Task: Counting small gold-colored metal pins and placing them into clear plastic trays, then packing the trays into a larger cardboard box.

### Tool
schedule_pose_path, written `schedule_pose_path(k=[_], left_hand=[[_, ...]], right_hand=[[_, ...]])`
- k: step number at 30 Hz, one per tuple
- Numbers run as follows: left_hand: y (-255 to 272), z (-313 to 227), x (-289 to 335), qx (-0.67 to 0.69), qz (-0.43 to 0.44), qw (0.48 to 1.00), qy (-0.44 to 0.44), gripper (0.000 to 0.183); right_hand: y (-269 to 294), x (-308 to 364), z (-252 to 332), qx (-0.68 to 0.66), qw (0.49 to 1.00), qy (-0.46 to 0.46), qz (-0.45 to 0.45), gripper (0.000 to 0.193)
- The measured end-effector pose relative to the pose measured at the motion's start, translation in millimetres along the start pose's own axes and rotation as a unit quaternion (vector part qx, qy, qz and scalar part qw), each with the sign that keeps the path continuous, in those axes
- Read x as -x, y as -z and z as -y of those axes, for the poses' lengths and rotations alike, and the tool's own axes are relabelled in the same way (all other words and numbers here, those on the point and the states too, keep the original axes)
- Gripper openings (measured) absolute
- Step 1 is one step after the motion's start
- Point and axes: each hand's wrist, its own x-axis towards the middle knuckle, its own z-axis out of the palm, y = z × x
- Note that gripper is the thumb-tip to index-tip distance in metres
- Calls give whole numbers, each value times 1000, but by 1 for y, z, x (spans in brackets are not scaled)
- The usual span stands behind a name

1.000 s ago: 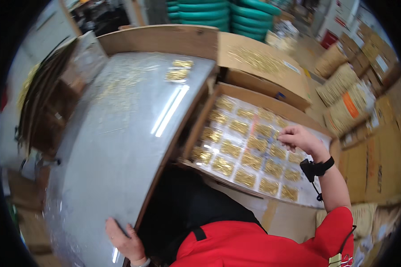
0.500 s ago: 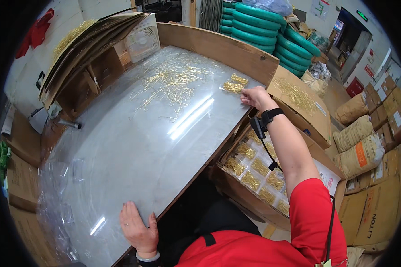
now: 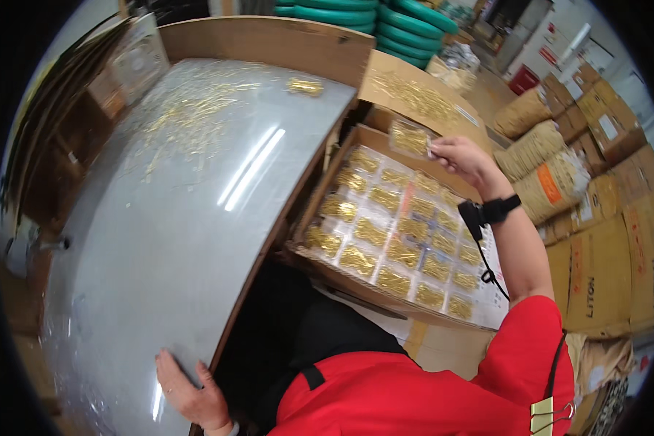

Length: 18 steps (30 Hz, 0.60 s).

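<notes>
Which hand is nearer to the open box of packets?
Right. The right hand is raised by the far side of the box, holding a packet; the left hand is at the table, farther off to the box's left.

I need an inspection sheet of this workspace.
Surface: smooth grey tabletop.
Things: clear plastic packet of thin golden pieces near an open brown cardboard box's far edge, similar packets inside.
Clutter: loose golden pieces and one golden bundle at the tabletop's far end.
Hands: right hand pinches the packet; left hand rests on the tabletop.
Cables: thin black cord by the black wrist strap.
Surroundings: stacked green rings, pale woven sacks, brown cartons.
</notes>
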Motion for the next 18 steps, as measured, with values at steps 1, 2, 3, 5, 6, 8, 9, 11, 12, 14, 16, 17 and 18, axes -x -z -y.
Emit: schedule_pose_path(k=[1, 2, 3, 5, 6, 8, 9, 11, 12, 14, 16, 17, 18], left_hand=[[1, -1, -1, -3, 2, 1000, 10, 51], [2, 0, -1, -5, 2, 1000, 8, 49], [2, 2, 0, 1, 5, 1000, -3, 49], [0, 5, 0, -9, 3, 1000, -5, 48], [-1, 5, 0, -13, 5, 1000, -4, 47], [7, -9, -8, -32, -15, 999, -36, 44], [10, -14, -10, -55, -36, 996, -59, 41], [9, -15, -11, -55, -35, 996, -59, 41], [10, -16, -11, -52, -36, 996, -61, 41], [11, -18, -12, -52, -38, 996, -62, 40], [12, -20, -12, -50, -40, 996, -59, 40], [12, -19, -12, -52, -39, 996, -58, 40], [11, -19, -12, -54, -39, 996, -59, 40]], right_hand=[[24, 22, -18, -8, 999, -17, -33, 16], [42, 40, -37, -20, 997, -37, -70, 15], [59, 55, -56, -32, 992, -56, -106, 14], [104, 84, -106, -57, 984, -77, -151, 15], [120, 94, -130, -79, 977, -91, -178, 16], [132, 110, -163, -67, 968, -106, -215, 17], [136, 113, -178, -52, 961, -117, -243, 17], [136, 114, -198, -51, 959, -127, -249, 16], [133, 113, -206, -55, 957, -120, -257, 15], [123, 105, -211, -56, 958, -104, -263, 15], [122, 95, -221, -48, 958, -103, -262, 15], [122, 90, -226, -39, 959, -101, -262, 16], [122, 88, -230, -36, 958, -101, -266, 15]])
